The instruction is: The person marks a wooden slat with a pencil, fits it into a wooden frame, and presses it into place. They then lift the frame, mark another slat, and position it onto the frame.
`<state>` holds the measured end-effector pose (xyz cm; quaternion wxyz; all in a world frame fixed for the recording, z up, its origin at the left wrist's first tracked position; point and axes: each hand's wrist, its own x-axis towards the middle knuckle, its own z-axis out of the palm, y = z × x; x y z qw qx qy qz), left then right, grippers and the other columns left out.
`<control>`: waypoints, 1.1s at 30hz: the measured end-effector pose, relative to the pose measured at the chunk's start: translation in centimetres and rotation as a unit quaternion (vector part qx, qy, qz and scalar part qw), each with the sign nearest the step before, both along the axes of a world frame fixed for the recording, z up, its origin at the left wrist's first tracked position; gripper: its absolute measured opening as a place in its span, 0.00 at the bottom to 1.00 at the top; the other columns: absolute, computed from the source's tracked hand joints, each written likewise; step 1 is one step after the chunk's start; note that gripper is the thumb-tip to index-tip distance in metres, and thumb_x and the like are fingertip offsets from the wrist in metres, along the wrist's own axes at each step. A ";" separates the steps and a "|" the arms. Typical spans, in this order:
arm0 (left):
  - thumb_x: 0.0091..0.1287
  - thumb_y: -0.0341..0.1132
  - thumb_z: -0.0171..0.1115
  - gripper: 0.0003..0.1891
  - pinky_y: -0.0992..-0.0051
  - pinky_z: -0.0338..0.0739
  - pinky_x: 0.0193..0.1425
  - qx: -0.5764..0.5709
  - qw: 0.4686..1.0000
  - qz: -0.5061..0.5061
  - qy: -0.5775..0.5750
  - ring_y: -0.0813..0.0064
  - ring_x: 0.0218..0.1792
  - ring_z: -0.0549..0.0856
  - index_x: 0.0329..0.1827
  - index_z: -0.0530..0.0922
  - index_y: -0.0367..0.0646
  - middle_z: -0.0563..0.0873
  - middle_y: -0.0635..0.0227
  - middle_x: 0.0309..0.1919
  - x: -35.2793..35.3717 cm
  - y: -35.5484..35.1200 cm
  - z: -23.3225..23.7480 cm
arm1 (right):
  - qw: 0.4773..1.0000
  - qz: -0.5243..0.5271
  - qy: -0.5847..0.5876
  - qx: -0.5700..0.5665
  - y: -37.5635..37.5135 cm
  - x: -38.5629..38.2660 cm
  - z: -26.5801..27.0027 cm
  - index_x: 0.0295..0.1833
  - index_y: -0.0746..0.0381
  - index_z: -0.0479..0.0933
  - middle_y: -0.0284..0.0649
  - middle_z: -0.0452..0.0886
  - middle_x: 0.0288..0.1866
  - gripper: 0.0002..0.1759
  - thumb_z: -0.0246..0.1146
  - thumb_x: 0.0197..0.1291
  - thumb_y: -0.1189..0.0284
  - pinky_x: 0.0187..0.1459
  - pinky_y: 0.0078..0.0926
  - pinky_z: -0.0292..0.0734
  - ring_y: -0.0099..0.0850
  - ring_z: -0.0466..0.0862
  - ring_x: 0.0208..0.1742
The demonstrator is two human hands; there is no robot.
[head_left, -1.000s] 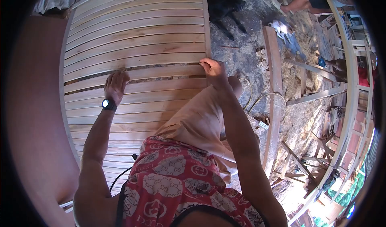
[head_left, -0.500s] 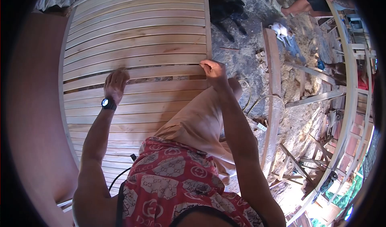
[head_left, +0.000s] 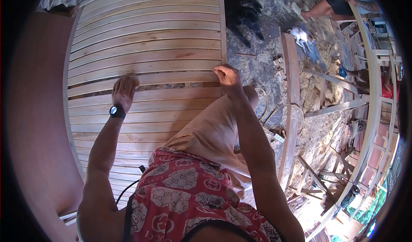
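A large slatted wooden panel (head_left: pixel 146 40) lies under both my hands, with pale slats inside a frame. One slat (head_left: pixel 171 77) has dark gaps on both its sides. My left hand (head_left: pixel 124 89), with a watch (head_left: pixel 116 111) on the wrist, rests at that slat's left part, fingers curled down over it; what the fingertips grip is hidden. My right hand (head_left: pixel 227 77) is at the slat's right end by the frame's side rail, thumb and forefinger pinched together. Anything between those fingertips is too small to make out.
A black dog (head_left: pixel 244 16) lies beyond the panel's right edge. A white dog (head_left: pixel 301 37) lies near a long wooden beam (head_left: pixel 292 83). A power strip (head_left: pixel 279 137) and looped cable are on the ground. Another person's leg (head_left: pixel 315 11) shows at the upper right. A smooth brown surface (head_left: pixel 38 113) fills the left.
The view has shifted very slightly. Both hands stay at nearly the same places on the slat, and the black dog's head and legs have moved a little.
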<state>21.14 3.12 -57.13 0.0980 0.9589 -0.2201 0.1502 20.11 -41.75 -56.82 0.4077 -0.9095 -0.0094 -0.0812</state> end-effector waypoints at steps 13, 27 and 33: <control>0.67 0.36 0.72 0.22 0.53 0.81 0.65 0.004 0.997 -0.006 0.080 0.47 0.61 0.83 0.63 0.79 0.42 0.83 0.55 0.62 0.8 3.5 0.8 | 1.000 0.019 -0.007 0.002 -0.5 -0.3 -0.4 0.49 0.61 0.87 0.45 0.91 0.44 0.07 0.68 0.68 0.74 0.43 0.33 0.84 0.40 0.92 0.42; 0.67 0.32 0.70 0.23 0.54 0.80 0.67 0.050 0.991 -0.036 0.117 0.48 0.63 0.82 0.65 0.78 0.40 0.82 0.53 0.64 2.0 7.8 1.0 | 0.997 0.020 -0.067 -0.016 -0.1 -0.1 0.1 0.48 0.60 0.87 0.44 0.91 0.45 0.08 0.66 0.67 0.78 0.47 0.34 0.86 0.42 0.91 0.45; 0.66 0.31 0.70 0.22 0.53 0.80 0.66 0.048 0.992 -0.052 0.109 0.48 0.62 0.82 0.63 0.78 0.40 0.82 0.55 0.63 2.3 8.4 0.4 | 0.999 0.027 -0.047 0.004 0.1 0.0 0.3 0.49 0.59 0.87 0.44 0.91 0.45 0.08 0.65 0.68 0.76 0.48 0.36 0.86 0.43 0.91 0.46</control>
